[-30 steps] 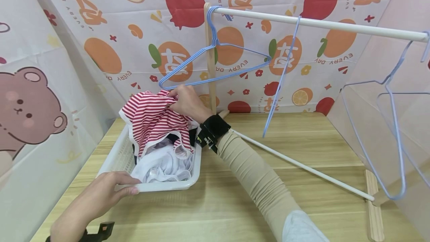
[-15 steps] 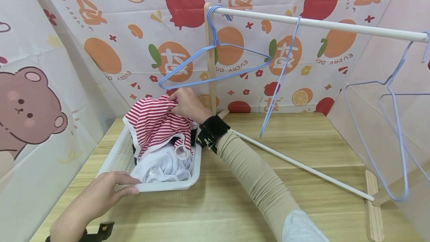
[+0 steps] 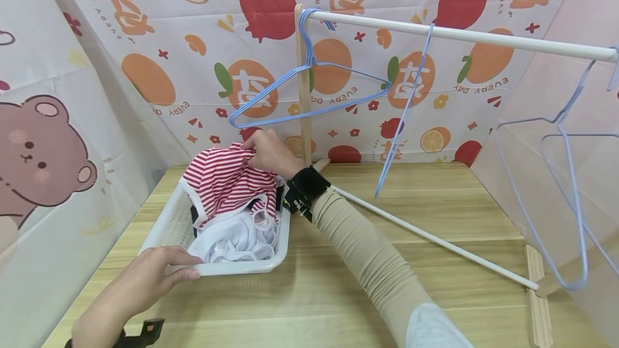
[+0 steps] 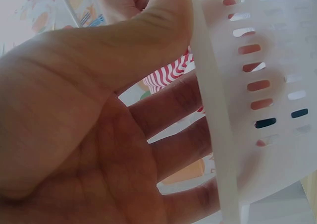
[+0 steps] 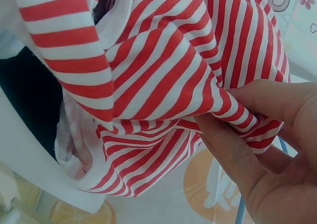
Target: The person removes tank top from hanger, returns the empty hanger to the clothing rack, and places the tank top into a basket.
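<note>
In the head view a white plastic basket (image 3: pixel 237 268) stands on the left of the wooden table. My left hand (image 3: pixel 150 273) grips its near left corner, thumb on one side of the rim and fingers on the other, as the left wrist view shows around the basket wall (image 4: pixel 277 169). With thumb and fingers, my right hand (image 3: pixel 271 153) pinches a fold of a red-and-white striped garment (image 3: pixel 227 181). Much of this striped cloth (image 5: pixel 153 80) lies over the basket's far half. Nearer, a white garment (image 3: pixel 237 235) is bunched up, and dark cloth shows partly beneath.
A clothes rack with a white top rail (image 3: pixel 464 35) rises at the back and right. Several blue hangers (image 3: pixel 271 87) hang together at its left post; another hanger (image 3: pixel 403 117) hangs mid-rail, and more on the right. A low white bar (image 3: pixel 435 238) crosses the table.
My right hand has come down slightly with the striped garment, which settles lower into the basket. My left hand stays on the rim. The right-hand hangers sway a little.
</note>
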`<state>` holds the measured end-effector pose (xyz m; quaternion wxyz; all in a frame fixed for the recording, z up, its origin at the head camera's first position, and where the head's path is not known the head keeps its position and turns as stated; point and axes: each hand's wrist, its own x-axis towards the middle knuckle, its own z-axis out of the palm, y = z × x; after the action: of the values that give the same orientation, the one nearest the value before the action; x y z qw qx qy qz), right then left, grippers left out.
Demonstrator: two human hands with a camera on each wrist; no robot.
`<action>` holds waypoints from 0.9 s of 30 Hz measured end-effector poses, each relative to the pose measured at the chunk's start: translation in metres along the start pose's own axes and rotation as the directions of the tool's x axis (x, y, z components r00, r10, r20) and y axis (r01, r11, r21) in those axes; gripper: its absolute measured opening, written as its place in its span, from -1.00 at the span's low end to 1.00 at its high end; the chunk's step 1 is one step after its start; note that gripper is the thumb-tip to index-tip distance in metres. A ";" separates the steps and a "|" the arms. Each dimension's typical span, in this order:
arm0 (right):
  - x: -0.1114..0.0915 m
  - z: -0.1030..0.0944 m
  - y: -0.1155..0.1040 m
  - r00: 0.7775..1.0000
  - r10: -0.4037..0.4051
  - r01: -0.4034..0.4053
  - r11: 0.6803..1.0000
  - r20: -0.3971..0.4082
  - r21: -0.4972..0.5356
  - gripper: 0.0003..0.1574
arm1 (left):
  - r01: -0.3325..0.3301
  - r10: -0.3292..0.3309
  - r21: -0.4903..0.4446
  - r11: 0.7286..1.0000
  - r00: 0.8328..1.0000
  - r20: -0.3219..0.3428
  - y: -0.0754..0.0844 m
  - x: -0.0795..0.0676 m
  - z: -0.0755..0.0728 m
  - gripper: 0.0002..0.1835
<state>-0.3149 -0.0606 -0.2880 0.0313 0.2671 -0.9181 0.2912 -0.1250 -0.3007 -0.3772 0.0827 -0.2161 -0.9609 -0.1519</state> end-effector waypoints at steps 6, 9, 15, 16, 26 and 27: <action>-0.001 0.003 0.001 0.997 -0.066 0.067 0.998 0.028 -0.023 -0.65 | -0.007 0.007 -0.007 1.000 1.000 -0.002 -0.002 -0.001 0.002 -0.80; -0.001 0.005 0.001 0.995 -0.089 0.091 0.995 0.043 -0.029 -0.67 | -0.001 0.001 -0.006 1.000 1.000 0.003 -0.003 -0.001 0.002 -0.80; -0.001 0.009 0.004 0.994 -0.091 0.093 0.995 0.066 -0.028 -0.68 | -0.005 0.005 -0.001 1.000 1.000 -0.006 -0.002 -0.002 0.002 -0.81; -0.001 0.009 0.004 0.994 -0.088 0.090 0.996 0.068 -0.029 -0.68 | -0.007 0.007 -0.005 1.000 1.000 -0.005 -0.002 -0.001 0.002 -0.80; -0.001 0.013 0.003 0.987 -0.088 0.095 0.995 0.136 -0.043 -0.66 | 0.001 -0.001 -0.013 1.000 1.000 0.006 -0.001 0.000 0.001 -0.80; -0.001 0.014 0.003 0.986 -0.082 0.090 0.995 0.145 -0.045 -0.65 | 0.003 -0.003 -0.014 1.000 1.000 0.007 -0.001 0.000 0.001 -0.80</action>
<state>-0.3139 -0.0655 -0.3011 -0.0151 0.3258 -0.9128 0.2458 -0.1254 -0.3017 -0.3786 0.0776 -0.2158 -0.9605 -0.1577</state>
